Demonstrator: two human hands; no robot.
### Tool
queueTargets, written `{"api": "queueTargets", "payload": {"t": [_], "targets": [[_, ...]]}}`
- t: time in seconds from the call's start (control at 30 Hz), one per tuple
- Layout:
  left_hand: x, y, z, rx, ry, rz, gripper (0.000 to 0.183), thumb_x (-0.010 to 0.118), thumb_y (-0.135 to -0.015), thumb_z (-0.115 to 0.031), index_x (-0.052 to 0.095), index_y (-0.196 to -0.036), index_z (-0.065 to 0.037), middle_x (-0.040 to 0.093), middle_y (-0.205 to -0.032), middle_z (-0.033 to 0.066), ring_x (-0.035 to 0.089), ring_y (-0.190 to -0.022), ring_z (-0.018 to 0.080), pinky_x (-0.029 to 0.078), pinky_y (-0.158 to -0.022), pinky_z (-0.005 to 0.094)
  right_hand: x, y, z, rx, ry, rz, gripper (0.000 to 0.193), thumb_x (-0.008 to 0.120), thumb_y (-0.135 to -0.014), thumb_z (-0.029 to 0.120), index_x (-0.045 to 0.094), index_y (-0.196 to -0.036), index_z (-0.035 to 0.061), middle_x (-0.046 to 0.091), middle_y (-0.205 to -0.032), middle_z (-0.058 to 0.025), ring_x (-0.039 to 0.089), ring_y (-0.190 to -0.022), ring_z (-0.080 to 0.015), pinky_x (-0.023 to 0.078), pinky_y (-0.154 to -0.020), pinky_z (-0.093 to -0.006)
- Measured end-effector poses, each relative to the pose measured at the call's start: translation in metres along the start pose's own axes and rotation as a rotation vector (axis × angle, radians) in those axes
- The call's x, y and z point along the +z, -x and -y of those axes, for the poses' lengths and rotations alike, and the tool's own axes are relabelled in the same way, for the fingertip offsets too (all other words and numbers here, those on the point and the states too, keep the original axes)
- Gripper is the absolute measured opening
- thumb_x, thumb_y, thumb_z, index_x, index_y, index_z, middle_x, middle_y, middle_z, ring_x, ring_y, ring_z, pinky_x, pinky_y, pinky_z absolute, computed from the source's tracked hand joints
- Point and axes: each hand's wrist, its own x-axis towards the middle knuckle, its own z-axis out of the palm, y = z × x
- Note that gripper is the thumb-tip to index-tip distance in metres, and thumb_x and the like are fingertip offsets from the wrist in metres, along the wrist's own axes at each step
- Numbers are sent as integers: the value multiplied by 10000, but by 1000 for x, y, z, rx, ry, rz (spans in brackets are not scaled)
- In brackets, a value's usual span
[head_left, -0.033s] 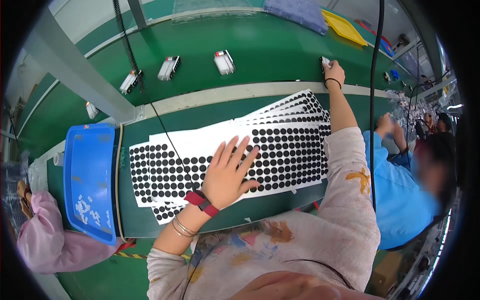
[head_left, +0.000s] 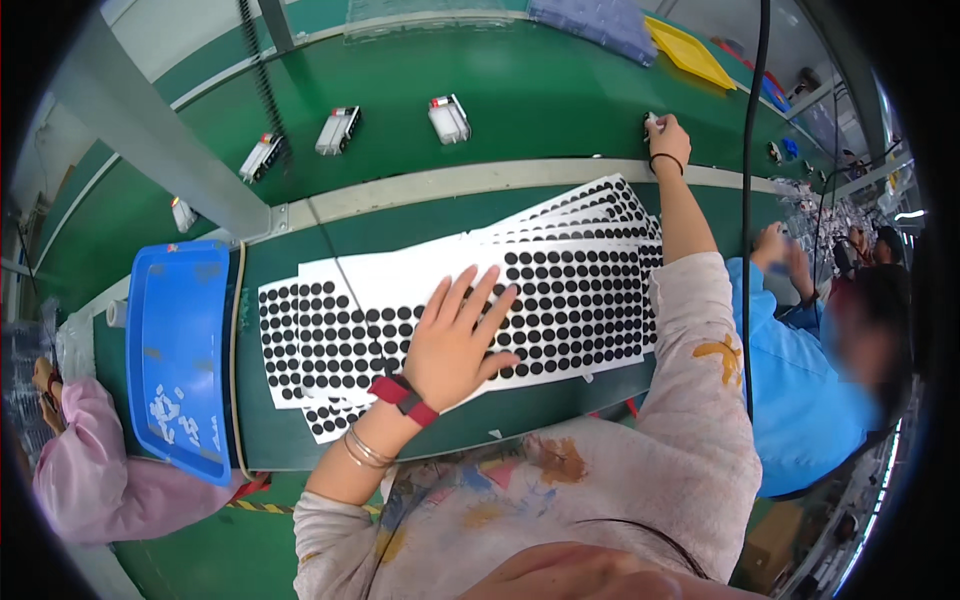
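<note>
My left hand lies flat with its fingers spread on a fanned stack of white sheets covered with rows of round black stickers. Part of the top sheet is bare white around the fingertips. My right arm reaches out to the far right, over the green belt. There my right hand has its fingers closed on a small white toy vehicle with a dark side, mostly hidden by the hand. Similar white toy vehicles with black sides and red-orange ends stand on the belt farther left.
A blue tray holding small white pieces stands left of the sheets. A metal post rises at the left, and a black cable hangs at the right. Co-workers sit on both sides, one in blue, one in pink.
Three white toy vehicles at the middle and left of the belt have shifted very slightly. Both my hands stay essentially where they were.
</note>
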Motion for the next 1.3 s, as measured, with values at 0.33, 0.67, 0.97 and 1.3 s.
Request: {"api": "queueTargets", "payload": {"t": [0.33, 0.67, 0.97, 1.3], "targets": [[4, -6, 11, -95, -36, -301, 253, 604, -732, -100, 553, -979, -84, 528, -918, 37, 501, -848, 220, 386, -684, 331, -39, 41, 89, -355, -309, 484, 294, 598, -785, 379, 622, -813, 87, 641, -697, -54, 621, -663, -197, 475, -634, -327], [8, -13, 16, -143, 124, -354, 166, 568, -724, 9, 526, -862, -73, 540, -799, 54, 540, -714, 252, 406, -620, 342, -36, 36, 65, -196, 151, 324, 408, 585, -762, 472, 592, -1015, 151, 572, -1029, -99, 570, -948, -274, 468, -784, -385], [11, -9, 18, -147, 90, -416, 197, 600, -692, -13, 544, -869, -79, 520, -788, 55, 531, -709, 242, 425, -616, 344, -30, 27, 73, -319, 363, 454, 339, 609, -779, 321, 561, -1051, 124, 571, -1060, -122, 566, -985, -285, 470, -807, -392], [17, -6, 19, -133, -53, -442, 183, 558, -696, -27, 517, -864, -89, 496, -825, 32, 502, -751, 204, 408, -623, 310, -37, 37, 98, -571, 624, 488, 219, 546, -765, 158, 642, -940, 65, 608, -1014, -158, 592, -938, -305, 486, -796, -395]]}}
